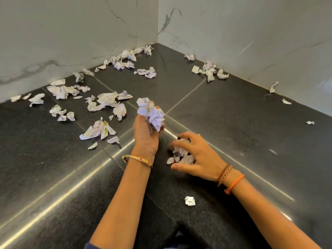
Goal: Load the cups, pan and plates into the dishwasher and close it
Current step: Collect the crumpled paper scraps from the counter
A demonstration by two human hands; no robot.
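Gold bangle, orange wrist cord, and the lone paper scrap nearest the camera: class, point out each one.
gold bangle (137,160): head view, middle of band.
orange wrist cord (234,184): head view, mid-strand.
lone paper scrap (189,200): head view, its centre.

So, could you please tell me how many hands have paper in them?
2: the left hand holds up a crumpled wad; the right hand curls round paper scraps on the dark floor.

A dark speckled counter (233,108) with thin pale seams meets white marble-patterned walls (71,33) in a corner. Crumpled paper scraps (106,101) lie scattered across the counter, thickest along the left wall and toward the corner. A smaller cluster (209,70) sits against the right wall. One folded white scrap (189,200) lies alone, far from the corner.
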